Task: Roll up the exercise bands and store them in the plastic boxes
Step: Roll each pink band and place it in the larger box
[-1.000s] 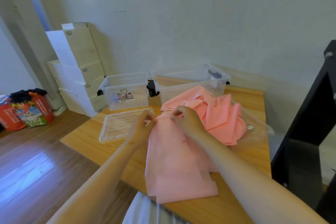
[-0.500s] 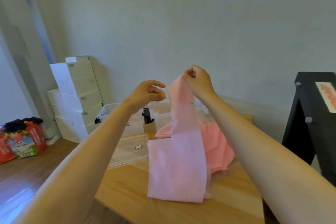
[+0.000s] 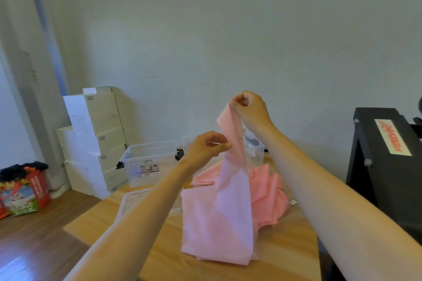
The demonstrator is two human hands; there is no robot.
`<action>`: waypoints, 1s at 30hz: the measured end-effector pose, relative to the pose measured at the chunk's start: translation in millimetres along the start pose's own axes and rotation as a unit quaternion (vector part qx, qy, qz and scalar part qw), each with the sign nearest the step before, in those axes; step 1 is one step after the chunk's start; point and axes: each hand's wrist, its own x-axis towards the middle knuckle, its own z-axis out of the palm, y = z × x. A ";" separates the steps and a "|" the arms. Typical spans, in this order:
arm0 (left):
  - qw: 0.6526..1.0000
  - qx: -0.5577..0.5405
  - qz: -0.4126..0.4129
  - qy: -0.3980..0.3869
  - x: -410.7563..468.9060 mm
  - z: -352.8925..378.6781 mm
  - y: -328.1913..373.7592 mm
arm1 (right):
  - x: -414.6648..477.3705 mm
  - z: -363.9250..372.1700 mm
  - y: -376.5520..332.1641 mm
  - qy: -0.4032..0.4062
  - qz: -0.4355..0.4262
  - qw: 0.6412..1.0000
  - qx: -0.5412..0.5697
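The right hand (image 3: pixel 250 110) pinches the end of the pink band (image 3: pixel 219 212), now lifted high with its tail near the table (image 3: pixel 141 242)'s near edge, and the left hand (image 3: pixel 203 149) has come in, fingers curled at its side, grip impossible to tell, so rolling can likely start.

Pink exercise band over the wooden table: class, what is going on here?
A person's right hand pinches one end of a pink exercise band and holds it up; its lower part lies folded on the light wooden table. The left hand is at the band's edge lower down. Nothing is rolled yet, and the clear plastic box holds no band.
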 end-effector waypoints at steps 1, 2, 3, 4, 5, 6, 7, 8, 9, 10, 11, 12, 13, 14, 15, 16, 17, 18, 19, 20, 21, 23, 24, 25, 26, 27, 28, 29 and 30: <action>1.000 0.005 0.003 0.012 0.0 -0.1 -1.0 | -1.5 -0.8 -0.7 -0.003 0.000 1.000 -0.001; 1.000 0.008 0.008 0.023 -0.2 -0.6 -0.6 | -2.8 -1.6 -1.0 -0.004 0.000 1.000 0.000; 0.999 0.008 0.011 0.034 -0.4 -2.0 -0.2 | -3.8 -2.9 -1.3 -0.004 0.000 1.000 0.000; 0.999 0.004 0.013 0.040 -1.3 -3.3 0.7 | -4.4 -3.9 -1.4 -0.001 0.000 1.000 0.002; 0.999 -0.005 0.012 0.047 -2.1 -4.2 1.8 | -4.8 -4.9 -1.7 0.002 0.000 1.000 0.004; 0.999 -0.008 0.009 0.051 -2.5 -4.7 2.0 | -5.1 -5.4 -1.9 0.005 0.000 1.000 0.006; 0.999 -0.008 0.004 0.049 -2.5 -4.6 2.0 | -5.7 -5.3 -2.6 0.006 0.001 1.000 0.007; 0.999 -0.002 -0.001 0.046 -2.8 -3.9 2.1 | -6.6 -4.6 -3.4 0.006 0.001 1.000 0.007; 0.999 0.008 -0.002 0.046 -3.3 -2.3 2.3 | -7.7 -3.6 -4.3 0.006 0.002 1.000 0.006; 0.999 0.019 0.002 0.049 -3.5 -0.5 2.2 | -8.8 -2.4 -5.0 0.004 0.002 1.000 0.006; 0.998 0.024 0.007 0.056 -3.7 0.6 1.8 | -10.2 -1.2 -5.7 0.003 0.002 1.000 0.007; 0.997 0.028 0.018 0.064 -4.5 1.4 2.9 | -11.5 -0.8 -6.3 0.000 0.001 1.000 0.007; 0.997 0.031 0.029 0.071 -5.9 1.1 5.1 | -12.4 -1.2 -6.9 -0.002 0.001 1.000 0.007; 0.995 0.039 0.038 0.078 -6.5 -0.3 6.6 | -12.9 -2.4 -6.9 -0.003 0.000 1.000 0.007; 0.995 0.044 0.042 0.086 -6.6 -3.4 7.9 | -13.0 -4.5 -7.0 -0.003 -0.001 1.000 0.007; 0.994 0.047 0.039 0.093 -5.9 -8.0 8.5 | -12.5 -7.2 -6.8 -0.001 -0.001 1.000 0.008; 0.993 0.048 0.035 0.100 -5.1 -14.3 10.6 | -11.6 -10.4 -6.6 0.002 0.001 1.000 0.009; 0.993 0.050 0.032 0.106 -3.3 -22.0 13.9 | -10.0 -13.8 -6.5 0.006 0.004 1.000 0.010; 0.992 0.051 0.032 0.113 0.0 -30.4 18.1 | -8.0 -17.1 -6.6 0.009 0.006 1.000 0.009; 0.990 0.055 0.037 0.121 3.4 -39.0 24.6 | -5.7 -20.2 -7.5 0.012 0.007 1.000 0.006; 0.989 0.061 0.044 0.130 8.0 -47.7 32.2 | -3.1 -23.1 -9.3 0.013 0.006 1.000 0.004; 0.984 0.074 0.062 0.147 18.2 -63.5 51.6 | 3.0 -28.3 -15.9 0.013 -0.002 1.000 0.003; 0.982 0.083 0.071 0.153 23.6 -70.1 62.1 | 6.4 -30.6 -20.2 0.014 -0.007 1.000 0.005; 0.980 0.091 0.081 0.159 28.4 -75.7 72.8 | 10.2 -32.9 -25.3 0.015 -0.012 1.000 0.008; 0.978 0.096 0.090 0.165 32.5 -80.4 83.7 | 14.2 -35.3 -31.3 0.016 -0.017 1.000 0.011; 0.976 0.098 0.098 0.170 35.8 -84.6 94.7 | 18.1 -37.6 -37.9 0.017 -0.024 0.999 0.016; 0.974 0.099 0.108 0.175 39.0 -88.3 105.9 | 22.2 -40.0 -45.3 0.019 -0.030 0.999 0.023; 0.972 0.099 0.118 0.179 42.0 -91.9 116.8 | 26.7 -42.7 -53.0 0.022 -0.036 0.999 0.031; 0.970 0.097 0.130 0.181 44.8 -95.6 127.9 | 30.6 -45.7 -61.8 0.024 -0.041 0.998 0.039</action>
